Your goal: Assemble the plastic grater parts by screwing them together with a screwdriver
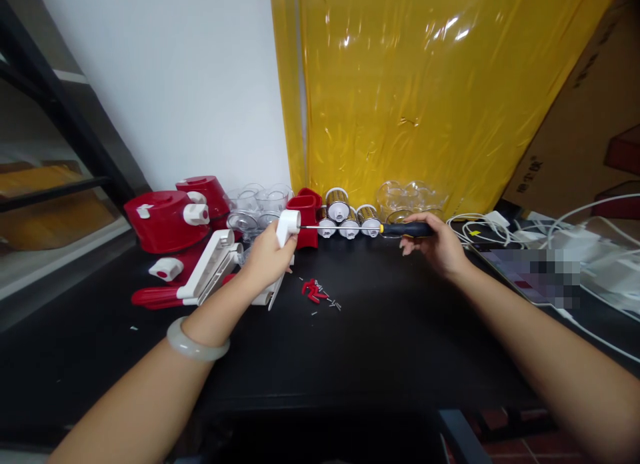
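Note:
My left hand (270,256) is closed around a white plastic part (289,225) with a round end that faces right. In my right hand (440,243) is a long screwdriver (407,230) with a black and yellow handle. Its thin shaft runs level to the left, and the tip meets the round end of the white part; how deep it sits cannot be made out. Below my hands, small red plastic pieces (313,291) lie among several loose screws (334,304) on the black table (380,344).
Red housings (163,221) and white arms with red handles (155,297) stand at the left. Metal grater drums (337,204), red hoppers (304,201) and clear cups (410,197) line the back. White cables (500,232) and a tablet (515,274) lie at the right.

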A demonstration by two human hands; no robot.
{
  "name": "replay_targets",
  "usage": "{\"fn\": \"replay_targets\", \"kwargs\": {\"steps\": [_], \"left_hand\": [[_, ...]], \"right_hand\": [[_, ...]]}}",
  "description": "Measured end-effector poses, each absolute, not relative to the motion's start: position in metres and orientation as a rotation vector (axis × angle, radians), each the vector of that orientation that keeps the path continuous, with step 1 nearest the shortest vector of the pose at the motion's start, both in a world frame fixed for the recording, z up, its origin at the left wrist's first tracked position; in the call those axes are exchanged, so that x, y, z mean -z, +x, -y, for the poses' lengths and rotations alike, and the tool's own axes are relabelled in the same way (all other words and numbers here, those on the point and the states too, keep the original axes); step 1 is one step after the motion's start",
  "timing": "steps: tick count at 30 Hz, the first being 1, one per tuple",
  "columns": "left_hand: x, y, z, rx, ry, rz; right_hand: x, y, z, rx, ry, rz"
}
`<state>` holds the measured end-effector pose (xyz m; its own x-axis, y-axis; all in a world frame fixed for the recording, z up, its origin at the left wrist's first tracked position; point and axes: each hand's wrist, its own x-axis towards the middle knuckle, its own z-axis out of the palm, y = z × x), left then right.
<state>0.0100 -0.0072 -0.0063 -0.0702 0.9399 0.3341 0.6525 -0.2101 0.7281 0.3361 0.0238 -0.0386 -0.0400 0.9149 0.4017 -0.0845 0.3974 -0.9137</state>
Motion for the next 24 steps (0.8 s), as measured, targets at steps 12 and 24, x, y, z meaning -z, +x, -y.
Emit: {"fn": "replay_targets", "kwargs": {"steps": [12,24], "left_hand": [[0.0062,0.0101,0.0065,-1.146,1.896,-1.707],[0.0057,0.01,0.0069,-1.154,1.904,-1.719]], "right_hand": [[0.0374,0.3365,-0.0246,-1.007,-0.778,1.31],[0.0396,0.3376,-0.027,-0.993,-0.841,1.347]]}}
